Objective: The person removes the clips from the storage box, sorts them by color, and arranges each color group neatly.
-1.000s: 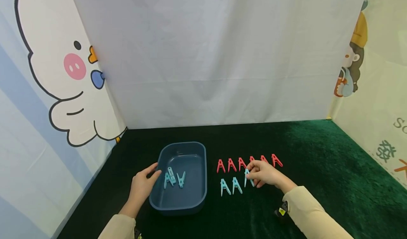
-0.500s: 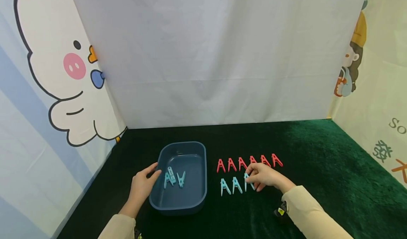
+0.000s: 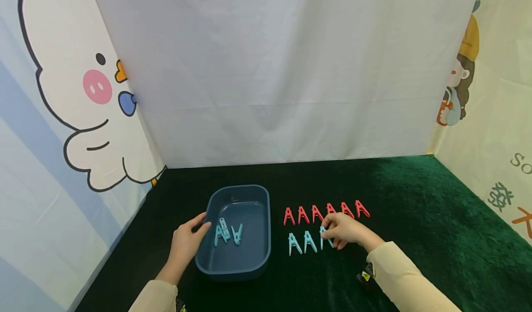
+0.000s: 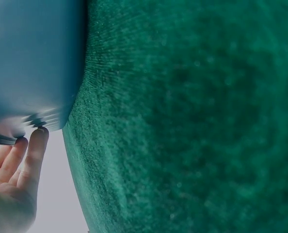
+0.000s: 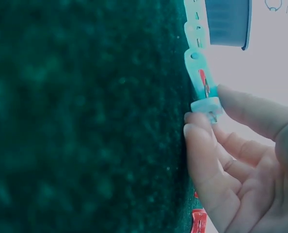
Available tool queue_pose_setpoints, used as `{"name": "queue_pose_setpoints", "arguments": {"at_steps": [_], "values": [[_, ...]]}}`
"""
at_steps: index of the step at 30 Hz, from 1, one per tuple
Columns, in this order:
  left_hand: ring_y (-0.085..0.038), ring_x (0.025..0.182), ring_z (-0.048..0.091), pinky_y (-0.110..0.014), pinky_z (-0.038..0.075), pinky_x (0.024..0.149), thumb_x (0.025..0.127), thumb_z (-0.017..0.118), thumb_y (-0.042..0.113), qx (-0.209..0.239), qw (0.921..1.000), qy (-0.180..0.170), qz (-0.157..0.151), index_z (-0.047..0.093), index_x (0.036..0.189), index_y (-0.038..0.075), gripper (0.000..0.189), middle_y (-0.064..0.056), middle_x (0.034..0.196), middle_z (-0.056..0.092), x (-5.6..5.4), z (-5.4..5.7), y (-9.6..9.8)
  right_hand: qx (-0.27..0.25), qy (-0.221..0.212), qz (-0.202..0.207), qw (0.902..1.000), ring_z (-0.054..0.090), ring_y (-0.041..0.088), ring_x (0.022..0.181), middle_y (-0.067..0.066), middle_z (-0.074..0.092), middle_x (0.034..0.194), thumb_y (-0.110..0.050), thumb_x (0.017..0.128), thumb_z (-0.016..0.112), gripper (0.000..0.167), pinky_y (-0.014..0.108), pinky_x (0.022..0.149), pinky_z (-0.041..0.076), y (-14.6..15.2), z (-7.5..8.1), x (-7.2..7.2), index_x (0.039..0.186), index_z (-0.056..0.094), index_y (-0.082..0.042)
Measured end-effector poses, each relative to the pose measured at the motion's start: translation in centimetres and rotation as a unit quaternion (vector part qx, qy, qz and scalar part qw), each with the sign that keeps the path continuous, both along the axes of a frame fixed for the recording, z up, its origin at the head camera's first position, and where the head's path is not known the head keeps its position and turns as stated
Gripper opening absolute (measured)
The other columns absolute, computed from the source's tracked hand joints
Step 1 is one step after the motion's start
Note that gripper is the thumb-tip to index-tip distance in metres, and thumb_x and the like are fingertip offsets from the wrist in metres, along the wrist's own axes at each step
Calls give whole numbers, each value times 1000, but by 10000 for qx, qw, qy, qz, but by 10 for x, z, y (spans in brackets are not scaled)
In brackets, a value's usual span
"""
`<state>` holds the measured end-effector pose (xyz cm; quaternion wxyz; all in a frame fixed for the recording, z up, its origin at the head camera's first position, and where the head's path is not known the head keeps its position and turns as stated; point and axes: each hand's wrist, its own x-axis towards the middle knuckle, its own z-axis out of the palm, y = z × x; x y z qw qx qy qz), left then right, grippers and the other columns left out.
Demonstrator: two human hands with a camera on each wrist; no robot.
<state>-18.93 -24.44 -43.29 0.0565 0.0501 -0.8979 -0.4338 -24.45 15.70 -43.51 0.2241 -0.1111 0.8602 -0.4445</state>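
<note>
My left hand (image 3: 185,243) holds the left rim of a dark blue plastic basin (image 3: 262,256), thumb at the rim. Its fingertips (image 4: 37,138) touch the outer wall in the left wrist view. Inside the basin lie a few light blue clothespins (image 3: 237,234). On the green cloth, my right hand (image 3: 347,231) pinches a light blue clothespin (image 5: 198,73) between thumb and fingers; in the head view the hand covers part of it. Two more light blue clothespins (image 3: 309,243) lie in line to its left.
Behind the light blue row runs a row of several red clothespins (image 3: 302,215), partly covered by the right hand. Dark green cloth (image 3: 415,201) covers the table. A white curtain (image 3: 291,72) hangs along the back, with printed cloths at both sides.
The right hand has lowered the light blue clothespin slightly toward the cloth, in line with the other two; over the last half second it barely moves. The left hand and basin have not moved.
</note>
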Motion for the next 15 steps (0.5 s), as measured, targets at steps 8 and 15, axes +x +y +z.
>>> {"name": "queue_pose_setpoints", "arguments": {"at_steps": [8, 15], "values": [[-39, 122, 40, -49, 41, 89, 95, 50, 32, 16, 10000, -70, 14, 45, 137, 9, 48, -22, 137, 40, 1, 1, -1, 32, 6, -53, 10000, 56, 17, 56, 9, 56, 75, -12, 84, 65, 23, 27, 50, 49, -1, 0, 1, 103, 56, -3], [-39, 120, 42, -49, 43, 88, 95, 51, 33, 5, 10000, -69, 13, 45, 137, 10, 48, -22, 136, 42, 1, 1, 0, -57, 180, 13, 9998, 58, 19, 59, 10, 56, 79, -11, 86, 63, 27, 31, 53, 51, 2, 5, 0, 108, 54, 2]]}}
